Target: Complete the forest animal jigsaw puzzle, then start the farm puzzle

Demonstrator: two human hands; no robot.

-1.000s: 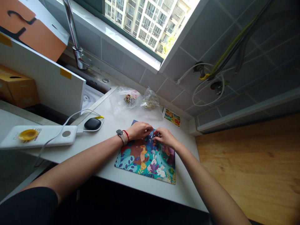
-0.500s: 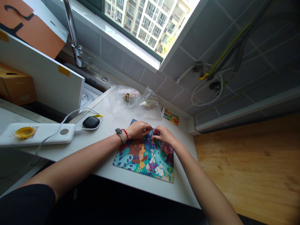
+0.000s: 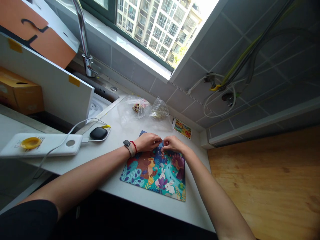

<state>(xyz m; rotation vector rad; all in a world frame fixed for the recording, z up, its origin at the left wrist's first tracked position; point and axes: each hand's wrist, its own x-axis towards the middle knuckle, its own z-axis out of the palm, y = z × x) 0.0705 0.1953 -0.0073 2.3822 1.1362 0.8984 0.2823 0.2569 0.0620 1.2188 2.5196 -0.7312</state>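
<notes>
— What is in hand at the counter?
— A jigsaw puzzle, lying flat on the white countertop, is being handled at its upper edge.
— And the hands?
— The left hand and right hand are curled and drawn narrowly together; whether a piece is held cannot be told.
— What is called for?
— A blue patch just beyond them is left uncovered.
</notes>
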